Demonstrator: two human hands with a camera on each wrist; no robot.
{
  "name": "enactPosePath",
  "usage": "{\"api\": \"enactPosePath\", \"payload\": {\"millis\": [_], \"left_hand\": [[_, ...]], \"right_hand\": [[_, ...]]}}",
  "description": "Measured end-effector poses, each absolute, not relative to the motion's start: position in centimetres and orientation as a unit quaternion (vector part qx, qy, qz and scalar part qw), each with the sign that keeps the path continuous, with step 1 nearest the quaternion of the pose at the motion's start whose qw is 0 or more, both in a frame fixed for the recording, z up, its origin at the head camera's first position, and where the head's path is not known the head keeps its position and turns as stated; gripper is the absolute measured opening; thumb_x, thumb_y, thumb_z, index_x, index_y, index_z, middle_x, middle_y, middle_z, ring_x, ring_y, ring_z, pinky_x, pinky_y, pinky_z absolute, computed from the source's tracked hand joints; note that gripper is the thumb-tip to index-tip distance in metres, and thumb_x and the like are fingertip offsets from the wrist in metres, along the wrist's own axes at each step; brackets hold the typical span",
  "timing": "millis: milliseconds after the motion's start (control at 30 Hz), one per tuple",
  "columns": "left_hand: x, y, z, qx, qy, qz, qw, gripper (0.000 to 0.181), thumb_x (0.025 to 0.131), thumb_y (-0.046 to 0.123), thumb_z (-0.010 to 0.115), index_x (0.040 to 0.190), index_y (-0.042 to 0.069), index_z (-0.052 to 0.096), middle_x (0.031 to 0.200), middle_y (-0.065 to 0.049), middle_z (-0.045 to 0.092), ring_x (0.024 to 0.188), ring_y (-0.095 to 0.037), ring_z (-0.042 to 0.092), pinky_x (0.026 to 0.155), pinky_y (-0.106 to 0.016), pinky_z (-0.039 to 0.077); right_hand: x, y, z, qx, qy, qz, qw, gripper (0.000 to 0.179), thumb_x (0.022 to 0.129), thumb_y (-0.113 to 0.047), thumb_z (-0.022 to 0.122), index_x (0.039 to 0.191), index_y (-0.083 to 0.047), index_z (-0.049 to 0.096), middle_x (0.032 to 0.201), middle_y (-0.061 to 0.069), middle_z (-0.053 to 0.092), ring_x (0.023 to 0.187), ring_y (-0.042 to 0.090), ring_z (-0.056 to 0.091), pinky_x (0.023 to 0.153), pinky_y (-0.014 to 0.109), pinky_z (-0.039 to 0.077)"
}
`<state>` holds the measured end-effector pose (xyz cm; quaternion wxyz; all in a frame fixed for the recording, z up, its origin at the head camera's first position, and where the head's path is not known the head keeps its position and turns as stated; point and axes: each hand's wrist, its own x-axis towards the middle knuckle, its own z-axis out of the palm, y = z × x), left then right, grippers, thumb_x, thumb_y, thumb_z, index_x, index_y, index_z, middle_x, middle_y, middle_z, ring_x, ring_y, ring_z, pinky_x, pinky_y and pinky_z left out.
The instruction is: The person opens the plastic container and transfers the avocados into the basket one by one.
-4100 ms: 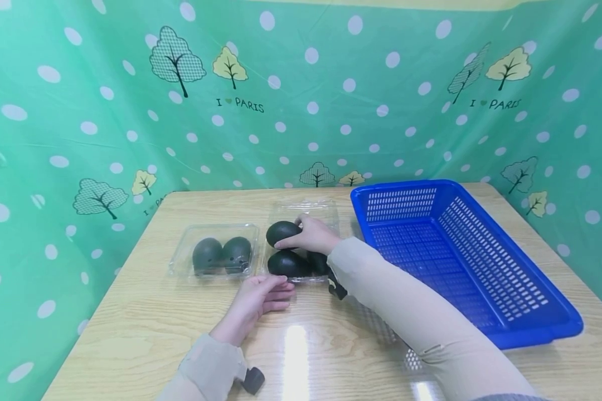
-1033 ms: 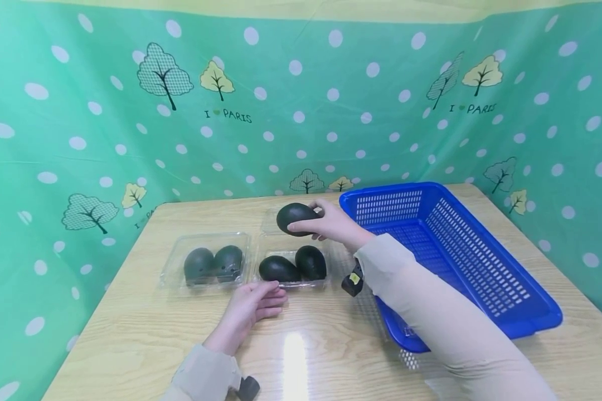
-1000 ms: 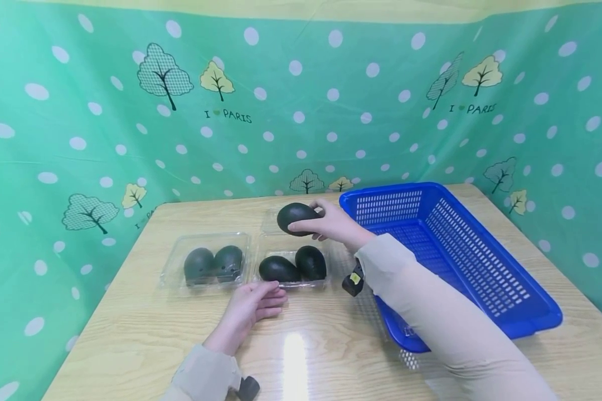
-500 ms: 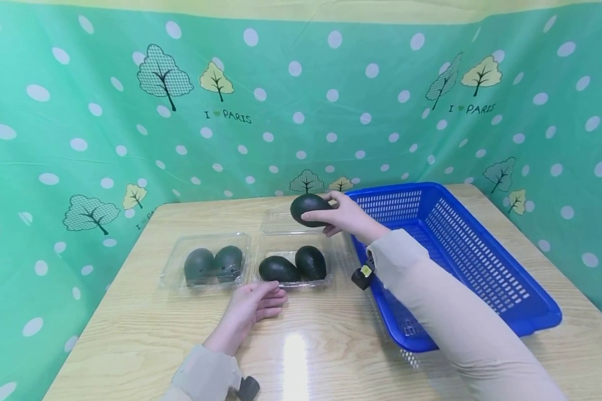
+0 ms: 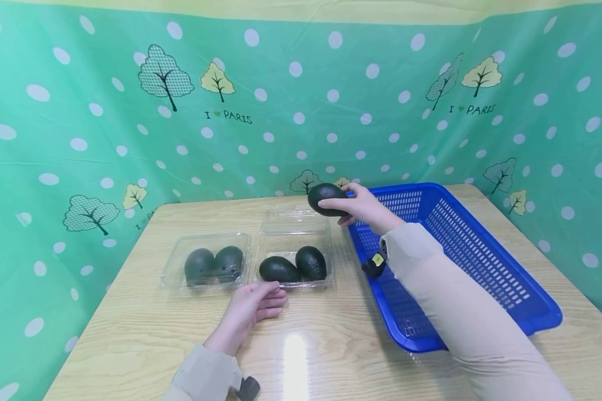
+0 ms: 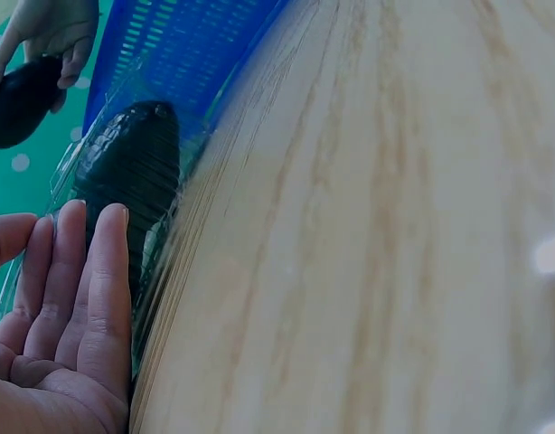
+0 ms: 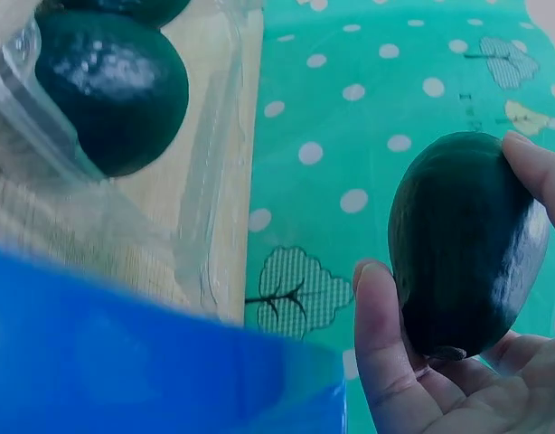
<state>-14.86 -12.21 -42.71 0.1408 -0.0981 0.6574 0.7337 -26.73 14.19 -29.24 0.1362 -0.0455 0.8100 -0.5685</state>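
My right hand (image 5: 363,206) holds a dark green avocado (image 5: 327,199) in the air, above and behind the clear plastic box (image 5: 296,240) and near the basket's left rim. In the right wrist view, thumb and fingers wrap the avocado (image 7: 463,244), its stem end toward the palm. Two more avocados lie in the box, one on its side (image 5: 278,269) and one more upright (image 5: 311,263). The box's lid (image 5: 288,221) is folded back. My left hand (image 5: 251,309) rests at the front edge of this box, its fingers mostly straight and fingertips right at the rim.
A blue slotted basket (image 5: 393,326) stands at the right of the wooden table (image 5: 130,334). On the left is a second clear plastic box (image 5: 173,267) with two avocados (image 5: 199,266) under its lid. A green dotted cloth (image 5: 281,133) hangs behind the table.
The right hand has lifted the avocado out of the middle box, then carried it up and right toward the basket. The left hand stays at the box's front edge.
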Motion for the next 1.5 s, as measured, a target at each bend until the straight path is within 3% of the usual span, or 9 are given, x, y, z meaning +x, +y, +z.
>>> {"api": "enactPosePath", "payload": {"millis": [167, 400, 667, 900, 1000, 1167, 1400, 1500], "left_hand": [[-14.8, -12.1, -42.7, -0.097, 0.659, 0.733, 0.142, 0.029, 0.094, 0.021, 0.065, 0.106, -0.005, 0.068, 0.094, -0.008, 0.076, 0.089, -0.018, 0.074, 0.080, -0.032, 0.064], [-14.8, -12.0, -42.6, -0.102, 0.659, 0.732, 0.138, 0.028, 0.094, 0.021, 0.066, 0.105, -0.004, 0.068, 0.094, -0.008, 0.076, 0.089, -0.018, 0.074, 0.080, -0.033, 0.064], [-14.8, -12.1, -42.7, -0.100, 0.659, 0.732, 0.140, 0.029, 0.093, 0.022, 0.066, 0.105, -0.005, 0.068, 0.094, -0.008, 0.076, 0.090, -0.018, 0.074, 0.081, -0.033, 0.064], [-14.8, -12.1, -42.7, -0.098, 0.655, 0.736, 0.142, 0.026, 0.094, 0.020, 0.065, 0.104, -0.004, 0.069, 0.093, -0.007, 0.076, 0.088, -0.017, 0.074, 0.080, -0.032, 0.064], [-14.8, -12.1, -42.7, -0.097, 0.655, 0.736, 0.143, 0.028, 0.094, 0.021, 0.064, 0.105, -0.005, 0.068, 0.093, -0.007, 0.076, 0.088, -0.017, 0.074, 0.080, -0.032, 0.064], [-14.8, -12.1, -42.8, -0.097, 0.654, 0.737, 0.142, 0.031, 0.094, 0.021, 0.065, 0.108, -0.007, 0.066, 0.093, -0.007, 0.076, 0.088, -0.017, 0.074, 0.081, -0.032, 0.064], [-14.8, -12.0, -43.0, -0.098, 0.653, 0.738, 0.140, 0.028, 0.094, 0.020, 0.065, 0.105, -0.005, 0.068, 0.093, -0.007, 0.076, 0.088, -0.017, 0.074, 0.080, -0.032, 0.064], [-14.8, -12.1, -43.0, -0.096, 0.654, 0.738, 0.139, 0.027, 0.094, 0.021, 0.065, 0.104, -0.004, 0.069, 0.094, -0.008, 0.076, 0.089, -0.017, 0.074, 0.081, -0.032, 0.064]], "right_hand": [[-27.2, 15.4, -29.3, -0.028, 0.814, -0.567, 0.127, 0.069, 0.087, -0.034, 0.074, 0.137, -0.005, 0.037, 0.132, 0.026, 0.052, 0.073, 0.020, 0.068, 0.079, 0.040, 0.064], [-27.8, 17.2, -29.6, -0.012, 0.819, -0.560, 0.126, 0.074, 0.087, -0.038, 0.074, 0.139, -0.003, 0.035, 0.135, 0.027, 0.051, 0.093, 0.033, 0.070, 0.091, 0.047, 0.061], [-28.1, 19.1, -30.3, -0.012, 0.816, -0.563, 0.130, 0.077, 0.088, -0.038, 0.073, 0.139, 0.001, 0.031, 0.138, 0.027, 0.048, 0.087, 0.025, 0.071, 0.100, 0.052, 0.055], [-27.9, 20.2, -30.8, 0.000, 0.829, -0.544, 0.129, 0.081, 0.089, -0.041, 0.071, 0.143, 0.001, 0.028, 0.144, 0.027, 0.041, 0.111, 0.043, 0.065, 0.094, 0.045, 0.060], [-27.6, 20.4, -30.9, 0.001, 0.832, -0.539, 0.129, 0.082, 0.090, -0.040, 0.070, 0.144, 0.002, 0.027, 0.144, 0.028, 0.042, 0.106, 0.041, 0.067, 0.095, 0.046, 0.059], [-27.5, 21.0, -31.2, 0.004, 0.839, -0.529, 0.131, 0.082, 0.090, -0.040, 0.070, 0.145, 0.002, 0.027, 0.143, 0.028, 0.043, 0.090, 0.025, 0.070, 0.089, 0.040, 0.062], [-27.6, 21.7, -32.0, 0.003, 0.851, -0.508, 0.136, 0.093, 0.090, -0.042, 0.070, 0.152, 0.003, 0.017, 0.152, 0.029, 0.030, 0.114, 0.044, 0.062, 0.096, 0.047, 0.058], [-27.6, 21.9, -32.3, 0.007, 0.852, -0.504, 0.140, 0.095, 0.089, -0.042, 0.070, 0.152, 0.003, 0.016, 0.154, 0.030, 0.028, 0.116, 0.046, 0.061, 0.099, 0.051, 0.056]]}}
